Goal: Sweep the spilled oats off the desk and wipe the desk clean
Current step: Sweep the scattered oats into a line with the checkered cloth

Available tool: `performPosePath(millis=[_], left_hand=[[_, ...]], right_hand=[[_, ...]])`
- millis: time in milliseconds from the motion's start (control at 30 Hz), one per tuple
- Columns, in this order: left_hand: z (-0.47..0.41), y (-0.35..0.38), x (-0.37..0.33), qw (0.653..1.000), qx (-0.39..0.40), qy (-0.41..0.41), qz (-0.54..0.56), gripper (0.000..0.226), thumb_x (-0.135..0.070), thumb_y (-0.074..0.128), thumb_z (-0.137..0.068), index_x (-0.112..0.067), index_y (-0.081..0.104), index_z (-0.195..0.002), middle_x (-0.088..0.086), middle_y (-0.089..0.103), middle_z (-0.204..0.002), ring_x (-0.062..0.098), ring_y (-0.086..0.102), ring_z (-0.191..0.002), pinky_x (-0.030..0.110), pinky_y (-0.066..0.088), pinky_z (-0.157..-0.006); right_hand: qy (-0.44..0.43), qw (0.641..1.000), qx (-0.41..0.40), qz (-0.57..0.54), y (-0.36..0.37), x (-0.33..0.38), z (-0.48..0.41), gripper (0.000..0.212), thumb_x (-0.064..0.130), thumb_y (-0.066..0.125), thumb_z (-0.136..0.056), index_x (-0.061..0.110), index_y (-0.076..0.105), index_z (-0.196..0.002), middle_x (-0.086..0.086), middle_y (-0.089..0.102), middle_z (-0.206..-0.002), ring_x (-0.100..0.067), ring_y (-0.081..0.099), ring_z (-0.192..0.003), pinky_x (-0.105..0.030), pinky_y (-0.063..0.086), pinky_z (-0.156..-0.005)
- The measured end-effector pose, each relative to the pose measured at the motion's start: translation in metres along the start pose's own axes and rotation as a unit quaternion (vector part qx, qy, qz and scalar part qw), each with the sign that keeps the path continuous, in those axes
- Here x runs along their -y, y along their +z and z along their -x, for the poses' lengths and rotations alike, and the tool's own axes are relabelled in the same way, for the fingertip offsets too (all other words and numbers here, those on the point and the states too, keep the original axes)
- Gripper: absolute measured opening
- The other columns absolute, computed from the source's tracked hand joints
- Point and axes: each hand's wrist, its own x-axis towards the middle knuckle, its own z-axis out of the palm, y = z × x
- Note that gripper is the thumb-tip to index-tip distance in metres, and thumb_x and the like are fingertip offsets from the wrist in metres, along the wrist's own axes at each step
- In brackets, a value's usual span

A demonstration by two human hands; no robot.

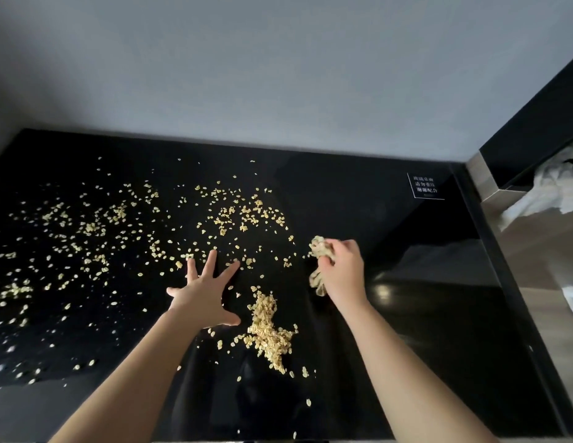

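Pale oat flakes (96, 231) lie scattered over the left and middle of a glossy black glass desk (390, 330). A denser heap of oats (269, 330) sits near the front, between my arms. My left hand (203, 290) rests flat on the desk with fingers spread, just left of that heap. Right of the scattered flakes, my right hand (342, 270) grips a crumpled beige cloth (318, 251); cloth ends stick out above and below the fist.
A grey wall backs the desk. A small white-lettered notice (426, 186) is at the desk's far right corner. Past the desk's right edge is a steel bin (502, 215) with a white liner bag (553, 190).
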Motion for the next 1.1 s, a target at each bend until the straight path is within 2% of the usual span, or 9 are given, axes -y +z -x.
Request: performPosePath(millis=[133,267,367,467,633,867,967,1033,1100], left_hand=[[-0.014,-0.004,0.002,1.0,-0.019,0.016,-0.015,0.116,-0.066,0.071,-0.065,-0.05,-0.01,-0.146,-0.004,-0.03,-0.155,0.039,-0.023,-0.142,0.075,0.022,-0.101],[-0.028,-0.008,0.005,0.999,-0.029,0.032,-0.025,0.118,-0.067,0.072,-0.063,-0.051,-0.01,-0.146,-0.003,-0.03,-0.155,0.039,-0.023,-0.142,0.077,0.019,-0.101],[-0.034,-0.009,0.007,0.998,-0.036,0.039,-0.025,0.119,-0.066,0.073,-0.061,-0.051,-0.008,-0.146,-0.004,-0.03,-0.155,0.038,-0.023,-0.142,0.078,0.017,-0.1],[-0.033,-0.009,0.01,0.998,-0.033,0.048,-0.032,0.12,-0.066,0.074,-0.061,-0.05,-0.008,-0.147,-0.005,-0.03,-0.155,0.037,-0.023,-0.143,0.077,0.017,-0.101],[-0.025,-0.014,0.02,0.997,-0.01,0.061,-0.047,0.124,-0.059,0.079,-0.061,-0.047,-0.01,-0.148,-0.006,-0.028,-0.156,0.032,-0.022,-0.144,0.075,0.017,-0.103],[-0.009,-0.001,0.019,0.995,-0.006,0.063,-0.076,0.129,-0.061,0.078,-0.061,-0.042,-0.014,-0.148,-0.002,-0.03,-0.155,0.035,-0.02,-0.144,0.072,0.022,-0.103],[-0.004,0.009,0.018,0.993,-0.015,0.071,-0.092,0.13,-0.066,0.076,-0.06,-0.041,-0.016,-0.147,0.0,-0.032,-0.154,0.036,-0.02,-0.144,0.072,0.023,-0.104],[-0.003,0.01,0.018,0.993,-0.016,0.074,-0.093,0.13,-0.067,0.076,-0.06,-0.04,-0.016,-0.148,0.0,-0.032,-0.154,0.037,-0.02,-0.144,0.072,0.023,-0.104],[-0.004,0.01,0.018,0.993,-0.015,0.075,-0.09,0.13,-0.066,0.076,-0.06,-0.04,-0.016,-0.148,0.001,-0.032,-0.154,0.037,-0.02,-0.144,0.072,0.022,-0.104]], right_hand=[[0.069,0.996,-0.026,0.058,0.011,-0.016,-0.031,0.023,0.009,0.056,-0.092,0.004,0.061,-0.113,-0.008,0.048,-0.114,-0.016,0.048,-0.077,-0.021,0.036,-0.073],[-0.001,0.996,0.007,0.086,0.041,0.007,-0.035,0.028,0.014,0.055,-0.094,0.01,0.06,-0.121,-0.005,0.045,-0.121,-0.012,0.048,-0.081,-0.019,0.036,-0.074],[-0.106,0.987,0.091,0.081,0.064,0.029,-0.022,0.03,0.016,0.056,-0.093,0.014,0.061,-0.123,0.001,0.044,-0.122,-0.007,0.049,-0.087,-0.011,0.034,-0.071],[-0.175,0.967,0.184,0.03,0.077,0.039,0.006,0.023,0.014,0.058,-0.092,0.017,0.065,-0.114,0.006,0.046,-0.113,-0.007,0.055,-0.087,-0.013,0.044,-0.07],[-0.173,0.947,0.271,-0.02,0.058,0.037,0.028,0.024,0.012,0.061,-0.091,0.014,0.068,-0.113,0.009,0.05,-0.106,-0.006,0.057,-0.093,-0.022,0.051,-0.083],[-0.016,1.0,-0.012,-0.024,-0.012,-0.015,0.02,0.026,0.0,0.057,-0.087,0.008,0.069,-0.108,-0.001,0.053,-0.106,-0.011,0.058,-0.09,-0.003,0.039,-0.076],[0.056,0.997,-0.034,0.048,-0.013,-0.042,0.027,0.028,0.004,0.057,-0.09,0.006,0.066,-0.116,-0.004,0.051,-0.113,-0.019,0.058,-0.095,-0.016,0.043,-0.08],[0.042,0.994,-0.028,0.1,0.001,-0.04,0.036,0.03,0.007,0.058,-0.089,0.008,0.066,-0.118,-0.006,0.05,-0.115,-0.023,0.059,-0.093,-0.024,0.045,-0.079],[0.001,0.993,-0.011,0.115,0.021,-0.025,0.043,0.03,0.012,0.059,-0.09,0.011,0.066,-0.12,-0.004,0.05,-0.116,-0.017,0.057,-0.086,-0.014,0.036,-0.069]])
